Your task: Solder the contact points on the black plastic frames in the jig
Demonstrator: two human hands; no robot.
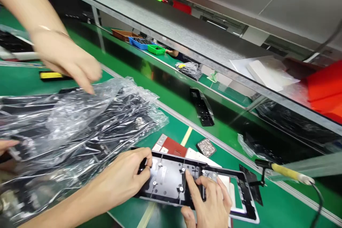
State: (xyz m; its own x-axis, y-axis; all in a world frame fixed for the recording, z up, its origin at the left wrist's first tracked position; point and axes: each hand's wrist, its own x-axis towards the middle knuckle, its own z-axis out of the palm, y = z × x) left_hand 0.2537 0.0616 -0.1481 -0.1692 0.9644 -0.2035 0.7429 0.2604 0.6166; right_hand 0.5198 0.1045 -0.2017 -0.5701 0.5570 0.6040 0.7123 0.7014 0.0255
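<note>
A long black panel [171, 176] with small round posts and a rectangular cutout at its right end lies tilted over a red and white fixture [172, 146]. My left hand [133, 171] grips the panel's left end, thumb and fingers pinched round its edge. My right hand [210, 197] rests on the panel's middle, its fingers apart and pressed on the inner face near the posts. A small speckled block [206, 147] sits just behind the fixture.
Plastic-wrapped black parts [88, 124] fill the left side. Another person's hand [72, 60] reaches over them. A yellow-handled tool [287, 171] with a cable stands at the right. Another black panel [202, 107] lies beyond the rail, under a grey shelf [160, 21].
</note>
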